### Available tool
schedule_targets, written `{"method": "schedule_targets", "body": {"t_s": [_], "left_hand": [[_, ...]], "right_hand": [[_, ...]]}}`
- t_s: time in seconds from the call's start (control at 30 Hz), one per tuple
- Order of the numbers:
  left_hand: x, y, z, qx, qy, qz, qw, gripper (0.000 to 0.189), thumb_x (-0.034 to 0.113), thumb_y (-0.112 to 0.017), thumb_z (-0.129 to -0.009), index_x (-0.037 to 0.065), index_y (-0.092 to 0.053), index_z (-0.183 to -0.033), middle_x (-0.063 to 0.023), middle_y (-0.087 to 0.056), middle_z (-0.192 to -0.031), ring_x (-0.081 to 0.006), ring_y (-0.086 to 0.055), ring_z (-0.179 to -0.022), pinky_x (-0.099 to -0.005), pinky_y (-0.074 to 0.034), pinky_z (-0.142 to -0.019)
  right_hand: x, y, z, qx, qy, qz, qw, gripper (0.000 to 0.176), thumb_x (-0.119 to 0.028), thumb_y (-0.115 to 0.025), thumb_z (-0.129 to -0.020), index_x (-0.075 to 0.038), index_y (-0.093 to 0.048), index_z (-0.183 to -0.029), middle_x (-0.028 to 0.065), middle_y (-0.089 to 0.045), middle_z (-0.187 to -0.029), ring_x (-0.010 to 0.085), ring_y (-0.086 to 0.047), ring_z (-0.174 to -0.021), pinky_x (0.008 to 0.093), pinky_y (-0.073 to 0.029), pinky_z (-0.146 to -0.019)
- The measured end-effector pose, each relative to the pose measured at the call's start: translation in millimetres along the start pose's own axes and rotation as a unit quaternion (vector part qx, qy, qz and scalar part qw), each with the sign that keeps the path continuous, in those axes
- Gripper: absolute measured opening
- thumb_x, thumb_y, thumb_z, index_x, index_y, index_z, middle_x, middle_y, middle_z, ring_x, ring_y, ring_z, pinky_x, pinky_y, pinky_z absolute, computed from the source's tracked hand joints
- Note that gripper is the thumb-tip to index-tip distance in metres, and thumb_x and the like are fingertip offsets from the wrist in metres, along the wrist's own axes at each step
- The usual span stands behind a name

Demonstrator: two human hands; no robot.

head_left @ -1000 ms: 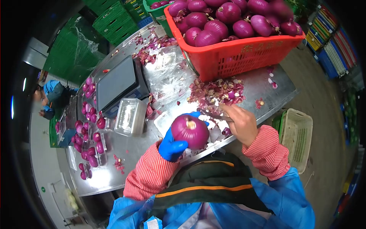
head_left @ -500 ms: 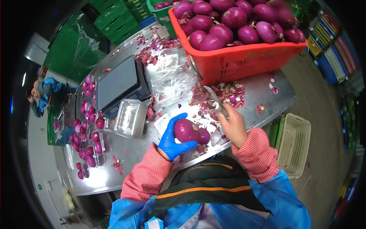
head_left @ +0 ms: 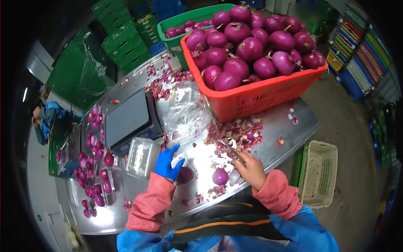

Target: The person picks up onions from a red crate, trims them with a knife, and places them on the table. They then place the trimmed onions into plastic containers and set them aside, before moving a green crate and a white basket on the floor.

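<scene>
My left hand (head_left: 168,164), in a blue glove, is just above and left of a peeled red onion (head_left: 184,175) on the metal table. Its thumb and fingers are apart, with a bright white patch showing between them. My bare right hand (head_left: 251,169) grips a knife (head_left: 232,152), the blade pointing forward and left over a heap of onion skins (head_left: 235,132). Between the hands, near the table's front edge, sits another red onion (head_left: 219,177).
A red crate (head_left: 256,98) heaped with red onions stands at the table's back right, a green crate (head_left: 168,40) behind it. Left are a scale (head_left: 128,119), a clear plastic tub (head_left: 142,157) and several packed onions (head_left: 98,189). A pale basket (head_left: 321,174) stands right of the table.
My left hand has let go of the onion and shifted left; that onion now rests on the table. The right hand keeps the knife, its blade lower. The view has tilted up.
</scene>
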State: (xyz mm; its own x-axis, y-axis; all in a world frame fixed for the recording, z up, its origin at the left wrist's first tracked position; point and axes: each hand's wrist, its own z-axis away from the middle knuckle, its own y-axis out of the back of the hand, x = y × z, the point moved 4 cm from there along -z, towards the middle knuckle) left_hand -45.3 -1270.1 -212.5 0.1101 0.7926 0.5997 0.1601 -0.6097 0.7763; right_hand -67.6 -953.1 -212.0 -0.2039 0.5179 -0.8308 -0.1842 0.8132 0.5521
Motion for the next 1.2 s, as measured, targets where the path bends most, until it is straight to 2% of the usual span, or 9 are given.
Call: {"method": "schedule_targets", "body": {"t_s": [0.03,0.17,0.53,0.67,0.7,0.8,0.9,1.1,1.2], "left_hand": [[39.9,22.5,-30.0,0.049,-0.119,-0.031,0.991,0.050,0.013,-0.072,-0.081,0.003,-0.058,-0.128,-0.0170,-0.063,-0.113,-0.0316,-0.060,-0.108,-0.0383,-0.047,-0.095],[157.9,46.8,-137.5,0.036,-0.304,0.011,0.952,0.061,0.016,-0.072,-0.081,0.005,-0.049,-0.136,-0.0155,-0.058,-0.125,-0.0323,-0.056,-0.111,-0.0384,-0.046,-0.093],[219.4,-29.9,-324.7,0.054,-0.281,0.044,0.957,0.073,0.025,-0.078,-0.075,0.011,-0.046,-0.139,-0.0221,-0.055,-0.120,-0.0385,-0.056,-0.111,-0.0455,-0.046,-0.098],[268.8,-35.9,-338.2,0.112,-0.368,-0.029,0.923,0.085,0.027,-0.080,-0.071,0.015,-0.038,-0.144,-0.0236,-0.051,-0.127,-0.0426,-0.051,-0.116,-0.0486,-0.044,-0.101],[284.2,-40.5,-345.6,0.055,-0.379,-0.001,0.924,0.087,0.028,-0.079,-0.071,0.015,-0.036,-0.146,-0.0242,-0.050,-0.129,-0.0442,-0.050,-0.118,-0.0495,-0.043,-0.102],[326.1,-56.4,-349.7,0.020,-0.342,-0.038,0.939,0.089,0.038,-0.077,-0.072,0.015,-0.034,-0.146,-0.0242,-0.050,-0.130,-0.0448,-0.051,-0.119,-0.0500,-0.044,-0.101],[356.8,-70.1,-354.1,-0.020,-0.148,-0.110,0.983,0.099,0.052,-0.079,-0.068,0.009,-0.035,-0.145,-0.0287,-0.050,-0.129,-0.0439,-0.056,-0.115,-0.0468,-0.048,-0.099],[379.7,-76.1,-349.3,-0.018,-0.100,-0.173,0.980,0.094,0.057,-0.075,-0.067,0.008,-0.039,-0.139,-0.0274,-0.049,-0.130,-0.0413,-0.059,-0.112,-0.0468,-0.051,-0.093],[357.9,-81.5,-363.9,0.023,-0.120,-0.069,0.990,0.094,0.049,-0.079,-0.066,0.007,-0.037,-0.140,-0.0244,-0.048,-0.133,-0.0376,-0.059,-0.113,-0.0439,-0.052,-0.093]], "right_hand": [[1.2,1.1,2.0,0.008,0.002,-0.012,1.000,0.025,-0.017,-0.063,-0.087,-0.001,-0.064,-0.106,0.0183,-0.065,-0.097,0.0370,-0.064,-0.085,0.0407,-0.051,-0.073],[2.1,3.5,7.7,0.039,0.015,-0.039,0.998,0.019,-0.013,-0.063,-0.087,0.000,-0.064,-0.100,0.0178,-0.063,-0.087,0.0348,-0.064,-0.080,0.0386,-0.050,-0.070],[49.4,43.9,42.3,0.093,-0.097,-0.017,0.991,0.021,-0.025,-0.063,-0.088,-0.005,-0.066,-0.094,0.0154,-0.065,-0.081,0.0357,-0.064,-0.074,0.0417,-0.049,-0.064],[58.8,48.2,48.2,0.102,-0.120,-0.016,0.987,0.020,-0.026,-0.063,-0.089,-0.007,-0.066,-0.095,0.0151,-0.066,-0.080,0.0356,-0.064,-0.073,0.0418,-0.048,-0.063],[60.1,49.4,48.7,0.103,-0.120,-0.013,0.987,0.021,-0.026,-0.063,-0.089,-0.007,-0.066,-0.095,0.0150,-0.066,-0.081,0.0355,-0.064,-0.073,0.0418,-0.049,-0.063],[65.0,49.9,49.8,0.108,-0.117,-0.002,0.987,0.021,-0.028,-0.062,-0.089,-0.008,-0.067,-0.095,0.0144,-0.067,-0.083,0.0352,-0.065,-0.076,0.0418,-0.050,-0.065],[65.6,52.7,51.2,0.114,-0.113,-0.004,0.987,0.020,-0.028,-0.062,-0.089,-0.009,-0.067,-0.095,0.0144,-0.067,-0.084,0.0352,-0.065,-0.077,0.0416,-0.051,-0.066],[67.5,55.9,57.1,0.136,-0.122,-0.005,0.983,0.020,-0.028,-0.063,-0.089,-0.009,-0.067,-0.094,0.0148,-0.067,-0.084,0.0357,-0.065,-0.076,0.0420,-0.051,-0.066],[65.4,58.5,62.1,0.146,-0.115,-0.011,0.983,0.019,-0.026,-0.064,-0.088,-0.008,-0.067,-0.093,0.0156,-0.067,-0.083,0.0361,-0.065,-0.076,0.0420,-0.051,-0.065]]}}
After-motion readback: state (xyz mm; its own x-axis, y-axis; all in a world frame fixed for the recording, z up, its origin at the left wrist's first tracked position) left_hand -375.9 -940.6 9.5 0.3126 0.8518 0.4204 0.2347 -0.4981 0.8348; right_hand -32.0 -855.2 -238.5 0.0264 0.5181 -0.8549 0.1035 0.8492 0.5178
